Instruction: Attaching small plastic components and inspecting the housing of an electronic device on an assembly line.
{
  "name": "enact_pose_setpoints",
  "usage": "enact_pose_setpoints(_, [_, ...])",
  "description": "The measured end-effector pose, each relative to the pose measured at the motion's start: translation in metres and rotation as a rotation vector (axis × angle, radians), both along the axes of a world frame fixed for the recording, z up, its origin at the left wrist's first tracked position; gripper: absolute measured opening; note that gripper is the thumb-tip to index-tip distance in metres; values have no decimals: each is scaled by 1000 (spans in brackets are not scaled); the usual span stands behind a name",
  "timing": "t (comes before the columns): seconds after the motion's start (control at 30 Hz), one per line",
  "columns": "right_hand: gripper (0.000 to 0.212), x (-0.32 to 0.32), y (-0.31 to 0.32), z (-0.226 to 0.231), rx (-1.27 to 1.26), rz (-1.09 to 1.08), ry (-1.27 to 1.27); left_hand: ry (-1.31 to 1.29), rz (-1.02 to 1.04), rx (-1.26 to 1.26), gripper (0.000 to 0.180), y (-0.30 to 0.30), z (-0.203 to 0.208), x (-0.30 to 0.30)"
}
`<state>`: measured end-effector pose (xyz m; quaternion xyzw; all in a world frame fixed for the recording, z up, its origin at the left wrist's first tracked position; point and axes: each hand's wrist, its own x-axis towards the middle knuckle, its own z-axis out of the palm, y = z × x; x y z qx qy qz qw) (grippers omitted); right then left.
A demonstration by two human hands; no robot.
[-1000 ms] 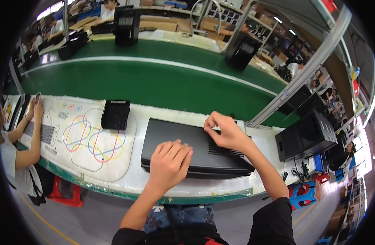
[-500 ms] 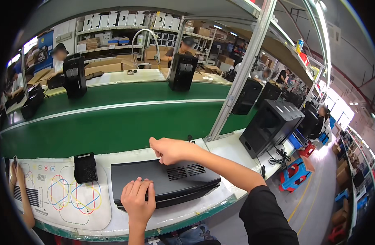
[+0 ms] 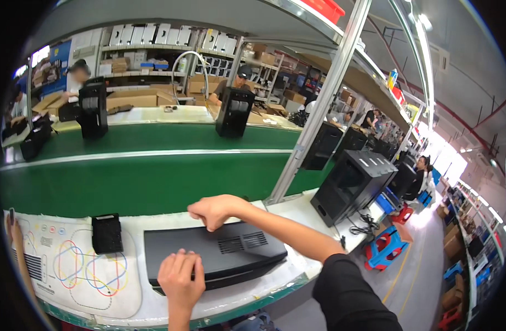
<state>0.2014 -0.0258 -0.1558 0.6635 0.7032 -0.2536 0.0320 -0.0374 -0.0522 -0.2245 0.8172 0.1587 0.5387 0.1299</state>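
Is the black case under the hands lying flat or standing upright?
Lying flat: the black case rests broad side down on the white bench, vent grille facing up.

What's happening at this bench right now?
A person stands at a white workbench beside a green conveyor belt, with both hands on a flat black case lying on the bench. The left hand rests flat on the case's near edge, while the right hand curls over its far edge. A small black part sits to the left on a printed mat. Upright black cases stand on the belt.
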Motion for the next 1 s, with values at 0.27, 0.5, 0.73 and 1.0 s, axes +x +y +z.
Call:
enact_pose_setpoints(0.27, [56,4,1,-9,27,-50,29,30,24,25,5,1,1,-2])
enact_pose_setpoints(0.5, [41,72,-66,-11,-18,-309,606,142,13,-52,14,1,-18,-29])
enact_pose_setpoints(0.73, [69,149,-205,-153,198,-407,1240,-181,-147,-961,94,9,-154,-72])
enact_pose_setpoints(1.0, [71,76,-204,-107,694,-621,1190,-188,-149,-1055,74,43,-143,-59])
